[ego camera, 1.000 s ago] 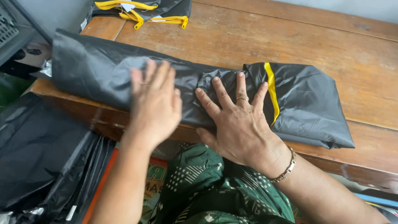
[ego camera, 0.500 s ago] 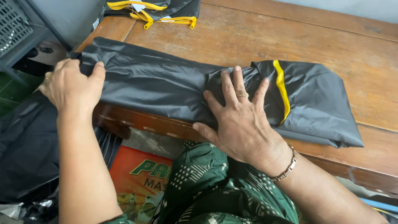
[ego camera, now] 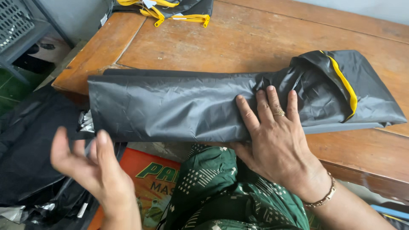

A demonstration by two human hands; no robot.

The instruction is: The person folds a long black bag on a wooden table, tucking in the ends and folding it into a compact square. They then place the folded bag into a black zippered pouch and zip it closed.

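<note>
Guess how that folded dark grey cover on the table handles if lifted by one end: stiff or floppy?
Probably floppy: the folded grey cover creases and wrinkles under the right hand. Likely slippery, since the fabric shows a sheen. Its left end overhangs the wooden table, so it may sag or slide off once released.

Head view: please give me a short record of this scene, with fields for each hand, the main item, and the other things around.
left hand: left hand open, palm up, off the table, holding nothing
right hand: right hand flat, pressing on the folded fabric
main item: folded dark grey fabric with yellow trim, lying along the table edge
surface: wooden table
far corner: second dark bundle with yellow straps
below left: black plastic sheets
</note>
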